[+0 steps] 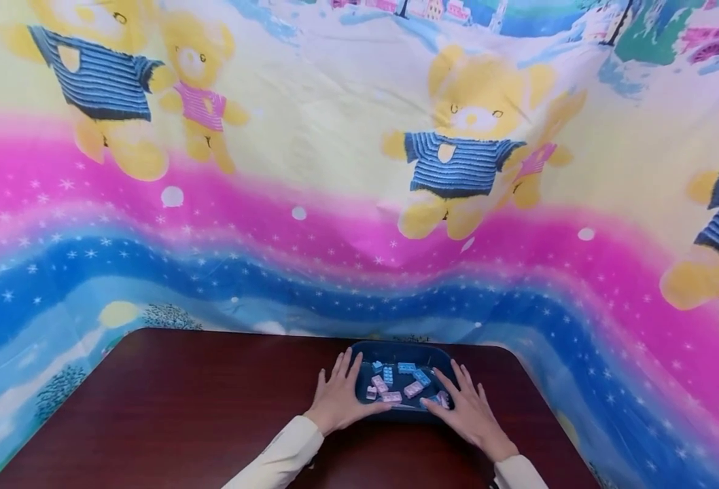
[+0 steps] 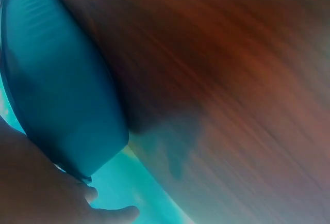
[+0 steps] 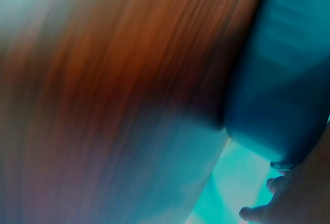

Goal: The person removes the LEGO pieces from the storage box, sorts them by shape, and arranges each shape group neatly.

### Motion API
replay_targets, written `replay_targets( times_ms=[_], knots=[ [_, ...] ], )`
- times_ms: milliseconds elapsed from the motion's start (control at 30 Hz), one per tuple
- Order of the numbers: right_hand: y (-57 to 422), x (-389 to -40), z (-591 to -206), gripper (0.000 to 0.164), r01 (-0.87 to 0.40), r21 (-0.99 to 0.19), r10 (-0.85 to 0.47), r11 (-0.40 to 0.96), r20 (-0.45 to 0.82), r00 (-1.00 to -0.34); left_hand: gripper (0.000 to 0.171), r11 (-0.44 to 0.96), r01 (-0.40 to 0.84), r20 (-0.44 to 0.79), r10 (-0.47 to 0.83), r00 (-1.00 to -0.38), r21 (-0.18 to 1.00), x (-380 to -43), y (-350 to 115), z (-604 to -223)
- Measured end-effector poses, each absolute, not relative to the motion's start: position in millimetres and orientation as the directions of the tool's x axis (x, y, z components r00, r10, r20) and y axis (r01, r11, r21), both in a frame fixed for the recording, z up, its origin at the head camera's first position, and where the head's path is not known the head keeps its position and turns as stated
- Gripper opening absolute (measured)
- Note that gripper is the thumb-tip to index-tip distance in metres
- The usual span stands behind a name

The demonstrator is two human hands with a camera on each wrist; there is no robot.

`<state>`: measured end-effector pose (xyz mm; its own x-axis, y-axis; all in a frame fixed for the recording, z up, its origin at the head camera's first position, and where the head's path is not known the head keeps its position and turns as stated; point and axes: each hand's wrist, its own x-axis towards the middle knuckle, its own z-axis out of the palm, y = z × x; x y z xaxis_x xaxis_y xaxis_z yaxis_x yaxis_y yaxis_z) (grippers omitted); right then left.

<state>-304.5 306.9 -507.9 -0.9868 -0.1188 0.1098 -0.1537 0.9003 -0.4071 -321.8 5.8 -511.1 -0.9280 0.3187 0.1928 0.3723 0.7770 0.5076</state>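
Head view, lower centre of the frame: the left hand [image 1: 337,397] lies with fingers spread and straight against the left side of the tray [image 1: 396,352], thumb on its near rim. Pink and blue bricks [image 1: 399,384] fill the tray, which sits on the table [image 1: 170,401]. Right hand [image 1: 468,409] mirrors it, fingers straight on the right rim.

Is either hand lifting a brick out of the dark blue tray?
No: the left hand and right hand lie flat against the sides of the dark blue tray, with the pink and blue bricks untouched inside.
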Motion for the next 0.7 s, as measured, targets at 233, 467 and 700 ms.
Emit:
replay_targets(
  times_ms=[233, 467, 700],
  knots=[
    [251.4, -286.6, -507.7, 0.091, -0.174, -0.431, -0.128, 0.885, 0.134, -0.983, 0.120, 0.769, 0.332, 0.172, 0.285, -0.943, 0.546, -303.2, -46.3, -512.9],
    [187.0, -268.1, -510.5, 0.093, -0.213, -0.443, -0.145, 0.871, 0.181, -0.973, 0.120, 0.787, 0.263, 0.103, 0.248, -0.963, 0.558, -277.6, -109.9, -509.0],
    [111.3, -236.6, -514.8, 0.093, -0.254, -0.478, -0.183, 0.841, 0.189, -0.965, 0.121, 0.839, 0.236, 0.081, 0.226, -0.971, 0.490, -243.3, -187.0, -511.0]
  ],
)
